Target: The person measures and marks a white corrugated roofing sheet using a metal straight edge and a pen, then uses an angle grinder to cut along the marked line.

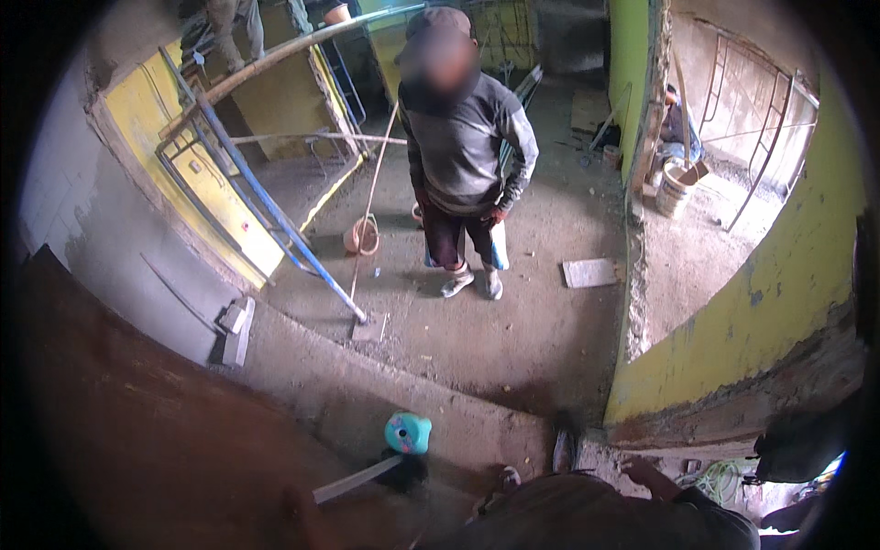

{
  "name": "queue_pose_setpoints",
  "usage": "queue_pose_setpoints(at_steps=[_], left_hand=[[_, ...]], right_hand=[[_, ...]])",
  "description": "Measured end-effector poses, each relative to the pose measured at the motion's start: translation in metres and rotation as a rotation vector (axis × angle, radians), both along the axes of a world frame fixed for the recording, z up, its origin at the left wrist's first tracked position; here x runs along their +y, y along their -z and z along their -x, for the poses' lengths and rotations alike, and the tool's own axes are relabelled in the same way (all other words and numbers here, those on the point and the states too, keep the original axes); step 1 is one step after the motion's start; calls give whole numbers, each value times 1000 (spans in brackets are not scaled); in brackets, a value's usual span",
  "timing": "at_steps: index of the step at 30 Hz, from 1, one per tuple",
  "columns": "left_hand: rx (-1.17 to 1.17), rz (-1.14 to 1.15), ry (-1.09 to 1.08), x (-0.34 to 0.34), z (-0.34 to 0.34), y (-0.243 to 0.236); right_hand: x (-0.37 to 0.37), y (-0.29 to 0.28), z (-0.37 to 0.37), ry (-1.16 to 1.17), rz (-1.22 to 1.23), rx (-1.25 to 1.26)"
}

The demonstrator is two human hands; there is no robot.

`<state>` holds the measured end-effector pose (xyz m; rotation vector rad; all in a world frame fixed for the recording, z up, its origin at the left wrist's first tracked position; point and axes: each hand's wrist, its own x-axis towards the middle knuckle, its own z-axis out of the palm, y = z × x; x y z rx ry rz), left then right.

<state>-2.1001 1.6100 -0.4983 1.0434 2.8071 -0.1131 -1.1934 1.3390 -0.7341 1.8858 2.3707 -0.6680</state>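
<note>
My right hand is low at the right, beside my dark clothing, with fingers loosely bent and apart and nothing visible in it. A dim, blurred shape at the lower left may be my left hand; its fingers cannot be made out. Between them a turquoise plastic container rests near a pale strip. Facing me, a person in a grey long-sleeved top and dark shorts stands on the concrete floor.
Leaning blue scaffolding stands left, with another person's legs above. A bucket and board lie on the floor. Through the right-hand opening, someone crouches beside a white bucket. A low concrete ledge crosses before me.
</note>
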Motion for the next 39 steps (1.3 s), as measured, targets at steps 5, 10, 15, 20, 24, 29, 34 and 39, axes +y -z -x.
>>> queue_pose_setpoints(at_steps=[5,10,15,20,24,29,34,39], left_hand=[[-8,106,0,-24,27,-16],[-154,-410,-143,-36,14,-26],[-123,-190,-105,-31,1,-15],[22,-282,-52,-43,47,12],[1,-5,65,-19,64,21],[-154,84,296,18,3,14],[-68,12,843,57,-63,-15],[-36,63,1043,83,-149,-83]], right_hand=[[68,-57,78,712,433,382],[42,-57,85,748,548,381],[-23,-7,11,-146,227,-115],[-16,0,43,643,437,296],[-6,-25,59,966,498,431],[-33,-78,78,969,420,396],[-53,-29,71,960,336,533],[-78,-20,90,1069,358,537]])
